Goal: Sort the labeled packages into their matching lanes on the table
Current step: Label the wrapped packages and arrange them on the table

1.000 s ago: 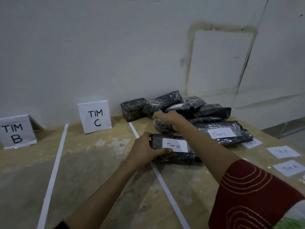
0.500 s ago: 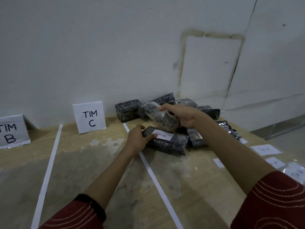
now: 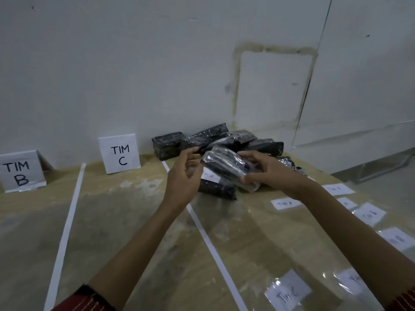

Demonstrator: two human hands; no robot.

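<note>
Left hand (image 3: pixel 183 180) is now off the lower package (image 3: pixel 219 188), fingers spread beside the lifted package (image 3: pixel 224 167) the right hand (image 3: pixel 267 173) grips — rotate it until the label reads.

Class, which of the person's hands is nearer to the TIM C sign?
Left. The left hand is a little to the right of the TIM C sign; the right hand, gripping a wrapped package, is farther right, beyond the left hand.

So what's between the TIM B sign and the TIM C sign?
In the head view, one white tape line runs between the TIM B sign and the TIM C sign.
</note>
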